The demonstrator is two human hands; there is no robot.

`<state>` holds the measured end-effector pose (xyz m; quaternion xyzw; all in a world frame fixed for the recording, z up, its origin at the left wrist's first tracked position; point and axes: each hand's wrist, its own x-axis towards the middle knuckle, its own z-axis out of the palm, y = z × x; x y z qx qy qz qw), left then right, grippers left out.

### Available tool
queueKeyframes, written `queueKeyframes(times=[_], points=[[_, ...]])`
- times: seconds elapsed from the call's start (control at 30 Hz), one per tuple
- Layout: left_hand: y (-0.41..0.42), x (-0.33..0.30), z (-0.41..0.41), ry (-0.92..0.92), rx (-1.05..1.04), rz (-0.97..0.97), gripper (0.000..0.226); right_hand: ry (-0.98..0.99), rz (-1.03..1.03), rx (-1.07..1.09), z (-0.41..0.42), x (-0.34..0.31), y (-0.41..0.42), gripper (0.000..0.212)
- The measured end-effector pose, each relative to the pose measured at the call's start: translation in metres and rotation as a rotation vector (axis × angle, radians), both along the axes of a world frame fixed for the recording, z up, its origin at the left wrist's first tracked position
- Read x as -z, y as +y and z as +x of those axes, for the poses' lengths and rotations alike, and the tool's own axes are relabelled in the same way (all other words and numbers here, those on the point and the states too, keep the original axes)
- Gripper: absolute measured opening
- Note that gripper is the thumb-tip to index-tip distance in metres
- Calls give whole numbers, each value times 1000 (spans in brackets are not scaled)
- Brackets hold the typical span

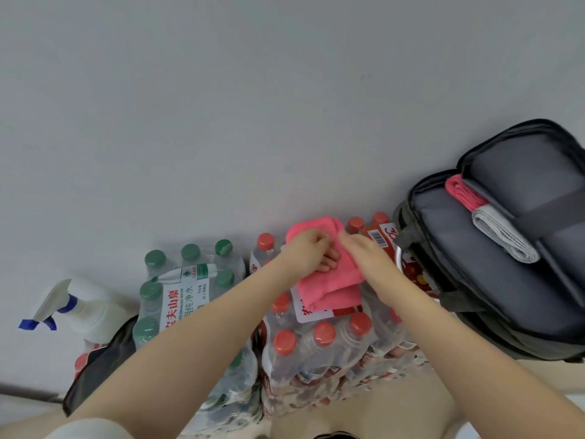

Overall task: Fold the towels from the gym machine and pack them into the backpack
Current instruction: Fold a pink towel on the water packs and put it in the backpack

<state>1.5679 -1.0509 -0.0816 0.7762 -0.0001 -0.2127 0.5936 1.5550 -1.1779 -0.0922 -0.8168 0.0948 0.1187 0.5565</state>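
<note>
On top of the red-capped bottle pack (316,340), just left of the open backpack (493,280), lies the pink towel (329,280), part-folded. Left hand (308,253) pinches its fold; right hand (364,250) presses flat, fingers loosely curled. Judgement: align edges and smooth the crease before lifting, since the bottle caps give uneven support.

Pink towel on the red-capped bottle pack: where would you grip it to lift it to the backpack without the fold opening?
Probably pinch the pink towel across its near stacked edges, coming from the person's side, thumb on top and fingers beneath. It lies folded flat on the red-capped bottle pack, layers showing at that edge, so clamping them should hold the fold. The left hand and right hand press on it.
</note>
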Motion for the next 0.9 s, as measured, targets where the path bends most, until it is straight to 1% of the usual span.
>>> queueKeyframes(times=[0.03, 0.07, 0.1, 0.13, 0.17, 0.2, 0.23, 0.3, 0.37, 0.43, 0.47, 0.57, 0.63, 0.67, 0.7, 0.73, 0.77, 0.8, 0.83, 0.87, 0.9], points=[[0, 4, 0, -92, 46, 86, 24, -54, -135, -49, -1, 3, -3, 32], [3, 8, 0, -213, 99, 197, 25, -118, -246, -99, -1, 7, -6, 46], [7, 12, 0, -348, 162, 319, 26, -164, -327, -149, -2, 10, -8, 60], [12, 15, -1, -472, 237, 449, 30, -196, -386, -191, -4, 11, -8, 70], [16, 19, -1, -561, 318, 576, 46, -199, -420, -228, -5, 11, -8, 74], [20, 24, -2, -607, 401, 680, 68, -193, -444, -270, -7, 12, -8, 75], [24, 29, -3, -614, 473, 766, 85, -177, -477, -324, -9, 14, -8, 74], [31, 38, -4, -600, 567, 873, 103, -168, -583, -462, -15, 20, -8, 66], [38, 45, -4, -588, 572, 895, 117, -165, -674, -560, -19, 23, -11, 63], [41, 46, -5, -580, 568, 885, 130, -136, -721, -593, -20, 25, -15, 64], [42, 46, -5, -571, 568, 877, 131, -115, -736, -603, -20, 25, -15, 65], [42, 40, -3, -542, 602, 921, 122, -62, -782, -611, -17, 23, -15, 65], [45, 31, 4, -518, 610, 922, 115, -57, -768, -551, -17, 15, -13, 66], [46, 26, 9, -518, 596, 888, 105, -112, -753, -505, -18, 12, -14, 66], [48, 21, 14, -548, 566, 825, 89, -232, -749, -471, -21, 8, -15, 63], [50, 17, 19, -608, 530, 745, 72, -390, -760, -467, -24, 5, -16, 54], [51, 13, 22, -672, 500, 669, 61, -543, -773, -490, -27, 3, -17, 42], [51, 11, 23, -720, 497, 601, 58, -651, -784, -525, -30, 1, -17, 32], [52, 9, 23, -731, 534, 558, 58, -701, -810, -590, -31, 0, -16, 29], [53, 9, 22, -703, 583, 543, 58, -675, -830, -658, -32, -1, -16, 31], [54, 13, 20, -651, 649, 565, 62, -600, -836, -716, -33, -1, -15, 35]])
